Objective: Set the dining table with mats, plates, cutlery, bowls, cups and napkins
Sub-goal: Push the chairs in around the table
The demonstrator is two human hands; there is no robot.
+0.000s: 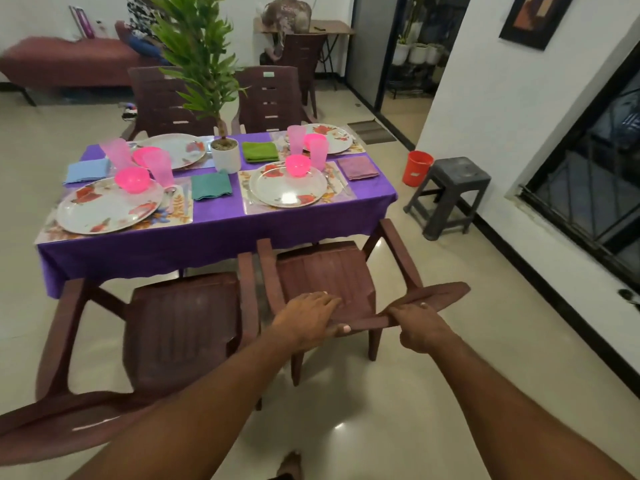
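Note:
The table under a purple cloth (221,233) holds several floral mats, each with a flowered plate (287,184), a pink bowl (298,165), a pink cup (318,153) and a folded napkin (357,168). Cutlery (332,183) lies beside the near right plate. Both my hands grip the top of the backrest of the near right brown chair (325,271): my left hand (308,318) holds its left end, my right hand (420,325) wraps its middle.
A second brown chair (180,320) stands to the left, touching the held one. A potted plant (225,154) sits mid-table. Two chairs stand on the far side. A grey stool (450,192) and red bucket (417,168) are at the right wall.

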